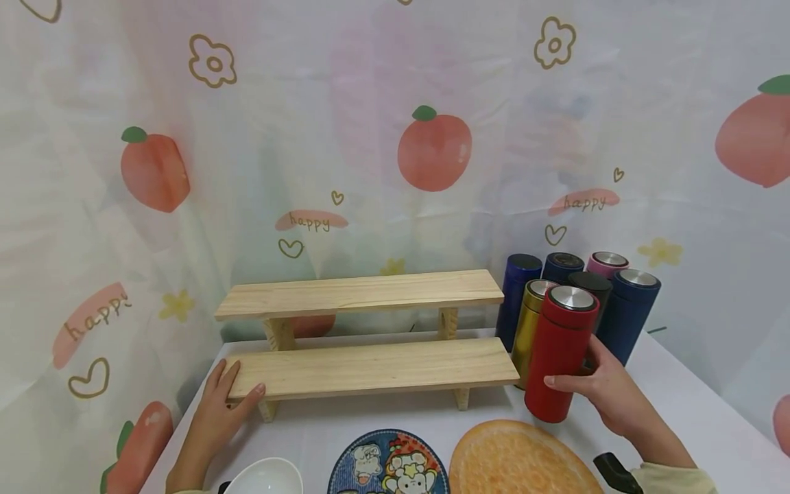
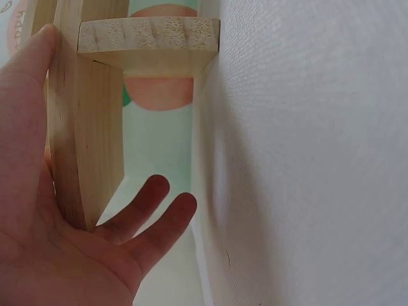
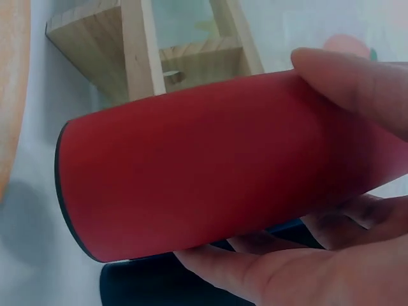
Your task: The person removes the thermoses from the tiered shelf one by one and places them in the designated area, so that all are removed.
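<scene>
My right hand (image 1: 617, 398) grips a red thermos bottle (image 1: 561, 353) with a silver lid, thumb on one side and fingers around the other. The bottle leans slightly at the shelf's right end; whether its base touches the table I cannot tell. In the right wrist view, its red body (image 3: 191, 166) fills the middle. My left hand (image 1: 212, 415) holds the left end of the lower board of a two-step wooden shelf (image 1: 370, 370). In the left wrist view, the thumb lies against the board (image 2: 86, 140) and two fingers extend past its underside.
Behind the red bottle stand several more thermos bottles: a gold one (image 1: 527, 329), a pink one (image 1: 607, 264), a dark blue one (image 1: 629, 312) and others. In front lie a round cartoon mat (image 1: 389, 466), a round tan mat (image 1: 518, 460) and a white bowl (image 1: 265, 477).
</scene>
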`<action>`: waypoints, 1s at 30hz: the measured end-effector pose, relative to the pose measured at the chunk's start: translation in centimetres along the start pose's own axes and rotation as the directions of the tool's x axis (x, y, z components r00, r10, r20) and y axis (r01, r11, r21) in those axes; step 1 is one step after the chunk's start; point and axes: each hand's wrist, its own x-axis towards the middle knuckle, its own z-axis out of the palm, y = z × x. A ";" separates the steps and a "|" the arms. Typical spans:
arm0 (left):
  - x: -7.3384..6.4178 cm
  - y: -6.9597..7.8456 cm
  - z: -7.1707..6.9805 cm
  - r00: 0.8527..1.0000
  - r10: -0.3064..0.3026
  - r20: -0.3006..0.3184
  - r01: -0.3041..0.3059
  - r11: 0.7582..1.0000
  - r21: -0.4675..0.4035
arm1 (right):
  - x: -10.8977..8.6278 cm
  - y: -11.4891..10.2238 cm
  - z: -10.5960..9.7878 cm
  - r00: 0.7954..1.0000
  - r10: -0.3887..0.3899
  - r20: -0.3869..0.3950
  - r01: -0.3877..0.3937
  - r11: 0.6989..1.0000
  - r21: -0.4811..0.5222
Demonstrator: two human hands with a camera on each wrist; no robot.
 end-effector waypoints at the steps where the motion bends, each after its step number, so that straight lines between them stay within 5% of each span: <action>1: 0.0 0.0 0.0 1.000 0.000 -0.001 0.000 1.000 0.000 | 0.1 0.1 -0.1 1.000 0.003 0.004 -0.003 1.000 0.000; 30: 0.1 0.1 0.0 0.998 -0.048 0.037 0.047 0.999 0.012 | 0.6 3.5 -1.4 0.990 0.073 0.124 -0.076 0.997 0.025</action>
